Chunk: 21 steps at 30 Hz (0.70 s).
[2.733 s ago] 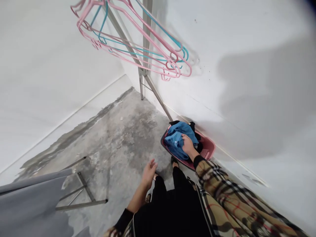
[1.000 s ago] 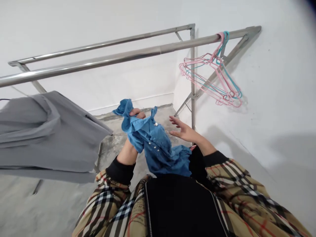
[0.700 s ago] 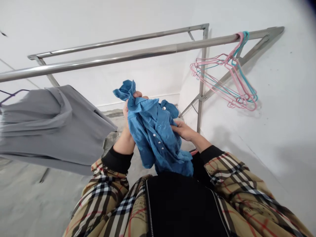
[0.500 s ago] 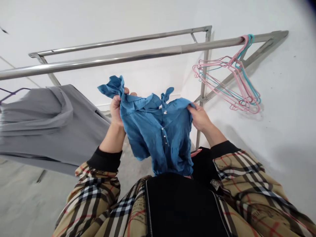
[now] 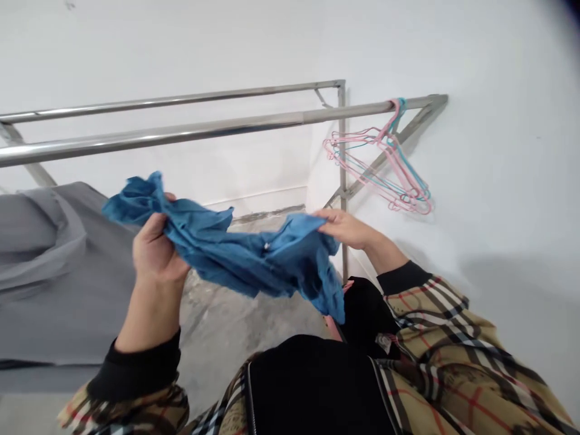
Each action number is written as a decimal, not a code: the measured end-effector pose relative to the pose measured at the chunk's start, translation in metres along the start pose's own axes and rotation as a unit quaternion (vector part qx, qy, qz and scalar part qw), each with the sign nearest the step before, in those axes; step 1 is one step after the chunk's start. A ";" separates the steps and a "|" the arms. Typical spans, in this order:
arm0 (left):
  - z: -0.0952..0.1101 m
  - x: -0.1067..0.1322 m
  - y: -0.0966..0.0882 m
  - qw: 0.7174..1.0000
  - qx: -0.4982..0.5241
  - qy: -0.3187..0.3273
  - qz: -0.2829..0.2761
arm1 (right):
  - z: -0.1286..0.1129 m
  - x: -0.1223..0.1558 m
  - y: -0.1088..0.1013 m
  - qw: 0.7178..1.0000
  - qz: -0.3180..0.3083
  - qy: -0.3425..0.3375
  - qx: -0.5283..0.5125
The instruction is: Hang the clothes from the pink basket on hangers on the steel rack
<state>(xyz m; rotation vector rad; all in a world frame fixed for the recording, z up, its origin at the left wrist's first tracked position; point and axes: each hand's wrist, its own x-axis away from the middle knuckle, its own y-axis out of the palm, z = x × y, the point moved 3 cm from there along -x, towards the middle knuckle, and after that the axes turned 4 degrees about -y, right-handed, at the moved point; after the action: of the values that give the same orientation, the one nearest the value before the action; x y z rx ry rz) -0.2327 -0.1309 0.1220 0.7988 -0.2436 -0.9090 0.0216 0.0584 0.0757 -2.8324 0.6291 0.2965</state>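
1. The left hand [image 5: 156, 251] is closed round one end of a blue button-up shirt [image 5: 235, 260], its palm side toward me and a bunched tuft of cloth poking out past the thumb.
2. The right hand [image 5: 347, 231] pinches the other end between thumb and fingers, back of the hand uppermost.
3. The shirt is in the air between the two hands, in front of the wearer's body. It's a medium blue, badly creased and twisted lengthwise, sagging in the middle, with a loose flap drooping below the right hand. I can make out one small whitish button [image 5: 266, 246] near the centre; folds hide the rest of the front.
4. Two plaid sleeves with black cuffs [image 5: 140, 368] run up to those hands.
5. Below the right forearm, one black garment [image 5: 365, 311] lies beside a pink edge of a basket [image 5: 334, 329], mostly covered.
6. At the left, one large grey cloth [image 5: 49, 284] drapes in folds.
7. Beyond stands one metal rack with two rails [image 5: 249, 125].
8. Pink and turquoise hangers [image 5: 380, 163] cluster near the front rail's right end: several, too overlapped to count.
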 end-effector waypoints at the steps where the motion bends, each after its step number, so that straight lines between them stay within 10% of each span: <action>1: 0.003 0.008 0.006 1.000 0.013 0.007 -0.002 | -0.002 0.007 0.002 0.995 -0.080 0.018 0.051; 3: 0.006 0.024 0.016 1.000 0.012 -0.006 -0.008 | -0.005 0.016 -0.015 0.979 -0.118 0.030 0.164; 5: 0.007 0.037 0.022 1.000 -0.003 -0.028 0.005 | -0.007 0.018 -0.055 0.952 0.025 0.020 0.305; 9: 0.000 0.053 0.026 0.996 -0.048 -0.057 0.051 | -0.007 0.025 -0.147 0.724 0.393 0.063 0.564; 12: -0.007 0.059 0.027 0.992 -0.067 -0.080 0.074 | 0.003 0.028 -0.185 0.600 0.446 0.132 0.651; 21: -0.008 0.073 0.026 0.982 -0.067 -0.102 0.146 | 0.015 0.038 -0.223 0.587 0.386 0.196 0.684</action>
<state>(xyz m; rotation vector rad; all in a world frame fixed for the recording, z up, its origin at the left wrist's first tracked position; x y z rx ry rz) -0.1688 -0.1747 0.1253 0.5271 -0.4620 -0.7197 0.1502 0.2442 0.0911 -0.9710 1.3405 -0.5307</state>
